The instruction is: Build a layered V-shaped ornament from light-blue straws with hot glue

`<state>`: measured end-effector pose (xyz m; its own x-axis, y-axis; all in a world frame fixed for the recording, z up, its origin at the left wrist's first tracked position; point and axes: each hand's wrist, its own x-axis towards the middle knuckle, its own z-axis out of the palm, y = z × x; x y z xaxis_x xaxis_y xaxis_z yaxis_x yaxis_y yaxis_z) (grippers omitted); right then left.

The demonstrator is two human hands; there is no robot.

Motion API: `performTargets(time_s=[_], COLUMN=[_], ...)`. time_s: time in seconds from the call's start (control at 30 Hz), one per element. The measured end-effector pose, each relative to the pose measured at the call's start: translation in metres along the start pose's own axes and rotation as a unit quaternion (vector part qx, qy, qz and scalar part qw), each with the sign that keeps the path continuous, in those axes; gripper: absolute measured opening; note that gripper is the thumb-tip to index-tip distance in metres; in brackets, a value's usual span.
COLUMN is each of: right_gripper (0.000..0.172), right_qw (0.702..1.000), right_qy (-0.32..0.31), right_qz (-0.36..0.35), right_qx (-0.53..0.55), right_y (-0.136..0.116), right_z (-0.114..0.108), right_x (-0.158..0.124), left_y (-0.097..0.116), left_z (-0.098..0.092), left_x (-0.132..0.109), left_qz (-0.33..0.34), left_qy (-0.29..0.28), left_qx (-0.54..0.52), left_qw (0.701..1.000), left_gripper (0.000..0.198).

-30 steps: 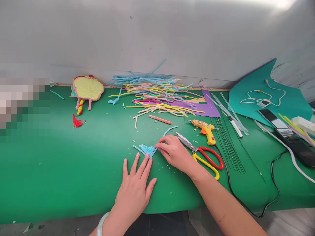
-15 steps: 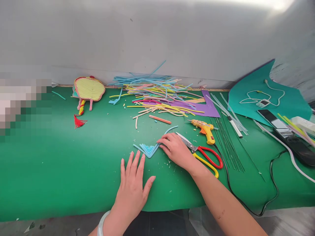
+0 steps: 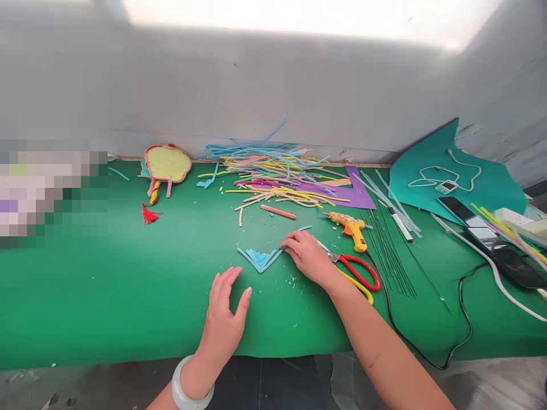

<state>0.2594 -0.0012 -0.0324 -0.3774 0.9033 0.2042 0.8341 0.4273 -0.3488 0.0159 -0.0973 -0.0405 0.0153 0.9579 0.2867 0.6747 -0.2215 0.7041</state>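
A small V-shaped piece of nested light-blue pipe cleaners (image 3: 260,264) lies flat on the green table, its tip toward me. My right hand (image 3: 307,259) pinches the long outer blue strip on its right side; that strip's free end shows beyond the fingers. Just left of and nearer than the piece, my left hand (image 3: 226,310) is held with thumb and fingers apart and nothing between them. Scissors (image 3: 359,273) with one red and one yellow handle lie beside my right hand, which partly hides the blades.
A yellow glue gun (image 3: 352,228) with a black cord rests right of center. Behind lie a pile of coloured pipe cleaners (image 3: 273,165) and a purple sheet (image 3: 363,193). Green wires (image 3: 391,256), a marker (image 3: 400,224) and a phone (image 3: 461,210) are rightward. A yellow fan-shaped craft (image 3: 168,164) lies back left.
My left hand has drawn back slightly from the blue piece, its fingers curling a little. My right hand keeps its pinch on the strip. The camera view has shifted.
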Motion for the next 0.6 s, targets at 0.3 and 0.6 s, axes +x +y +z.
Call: performTargets(time_s=[0.3, 0.6], right_gripper=[0.022, 0.021], right_qw=[0.999, 0.999], right_qy=[-0.013, -0.018], right_qz=[-0.034, -0.048], right_qx=[-0.004, -0.005], right_y=[-0.002, -0.005], right_z=[-0.005, -0.009], right_x=[0.001, -0.001], left_y=[-0.007, -0.024], left_z=[-0.026, -0.029], left_x=[0.039, 0.105], left_qz=[-0.069, -0.060], left_qy=[-0.041, -0.056], left_qx=[-0.031, 0.062], left_qw=[0.996, 0.995], left_gripper=[0.035, 0.027])
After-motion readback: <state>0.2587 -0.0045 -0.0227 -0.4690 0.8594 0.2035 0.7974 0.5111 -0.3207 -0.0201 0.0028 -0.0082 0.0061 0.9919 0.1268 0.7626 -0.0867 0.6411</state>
